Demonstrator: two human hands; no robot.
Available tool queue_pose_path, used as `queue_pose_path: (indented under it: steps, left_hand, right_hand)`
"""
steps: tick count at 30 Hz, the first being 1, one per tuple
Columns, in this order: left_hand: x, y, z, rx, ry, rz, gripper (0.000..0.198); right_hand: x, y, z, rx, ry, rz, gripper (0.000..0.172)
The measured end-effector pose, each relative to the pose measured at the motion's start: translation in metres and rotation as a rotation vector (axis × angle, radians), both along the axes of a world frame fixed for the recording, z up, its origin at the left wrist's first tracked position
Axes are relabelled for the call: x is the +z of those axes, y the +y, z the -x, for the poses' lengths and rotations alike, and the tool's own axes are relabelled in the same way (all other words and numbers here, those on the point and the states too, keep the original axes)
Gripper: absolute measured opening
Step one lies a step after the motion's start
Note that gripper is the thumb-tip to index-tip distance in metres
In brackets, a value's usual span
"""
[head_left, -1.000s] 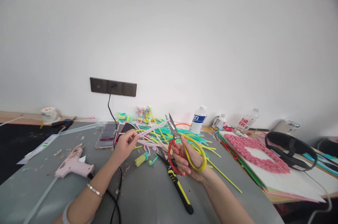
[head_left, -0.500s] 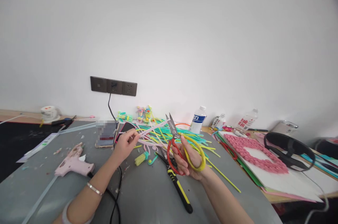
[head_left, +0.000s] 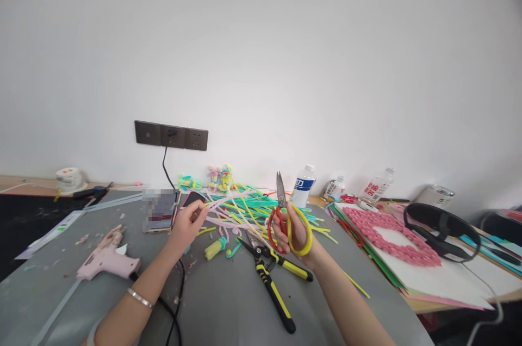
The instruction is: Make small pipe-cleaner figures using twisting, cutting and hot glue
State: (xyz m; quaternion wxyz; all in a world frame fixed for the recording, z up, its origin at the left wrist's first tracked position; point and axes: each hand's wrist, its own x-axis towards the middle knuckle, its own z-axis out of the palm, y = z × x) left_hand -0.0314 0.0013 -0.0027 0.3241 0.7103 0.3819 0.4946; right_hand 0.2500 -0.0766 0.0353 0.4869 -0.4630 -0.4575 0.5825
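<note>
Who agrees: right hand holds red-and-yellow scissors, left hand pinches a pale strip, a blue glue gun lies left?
No: the head view shows a pink glue gun, not blue. The right hand does hold scissors; the left hand does pinch the strip.

Hands (head_left: 185, 226): two were in view
Scissors (head_left: 281, 210): one pair
Pink craft stem (head_left: 228, 199): one was held
Cutting pliers (head_left: 269, 275): one
Glue gun (head_left: 108, 261): one
Bottles (head_left: 302, 185): three

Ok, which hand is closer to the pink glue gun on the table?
Left. The left hand pinches a pale strand just right of the glue gun; the right hand, holding scissors, is farther right, past the pliers.
</note>
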Motion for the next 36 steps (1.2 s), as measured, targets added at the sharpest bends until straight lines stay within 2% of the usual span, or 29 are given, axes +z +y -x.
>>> queue_pose_path:
  steps: [4, 10, 13, 16, 19, 24, 29, 36]
  left_hand:
    - [-0.002, 0.002, -0.001, -0.004, -0.074, 0.064, 0.034]
    - [-0.007, 0.006, -0.002, -0.014, -0.15, 0.163, 0.034]
    - [-0.006, 0.006, -0.002, -0.017, -0.156, 0.183, 0.035]
    - [-0.005, 0.005, -0.003, -0.03, -0.156, 0.185, 0.034]
    - [-0.005, 0.004, -0.004, -0.037, -0.153, 0.181, 0.034]
    - [-0.005, 0.003, -0.005, -0.063, -0.085, 0.17, 0.033]
    - [-0.005, 0.003, -0.004, -0.066, -0.045, 0.148, 0.036]
    - [-0.007, 0.003, -0.003, -0.074, -0.024, 0.147, 0.036]
  right_hand:
    - [-0.014, 0.017, -0.031, -0.221, -0.613, -0.109, 0.06]
    - [-0.035, 0.039, -0.069, -0.406, -1.001, -0.133, 0.022]
    - [-0.044, 0.042, -0.069, -0.416, -1.129, -0.137, 0.013]
    - [-0.044, 0.043, -0.059, -0.439, -1.2, -0.187, 0.01]
    - [-0.032, 0.044, -0.041, -0.442, -1.2, -0.312, 0.016]
    - [-0.003, 0.045, 0.001, -0.241, -1.054, -0.528, 0.038]
    - [0.01, 0.041, 0.025, -0.001, -0.676, -0.479, 0.047]
    - [0.001, 0.04, 0.026, -0.117, -0.493, -0.458, 0.034]
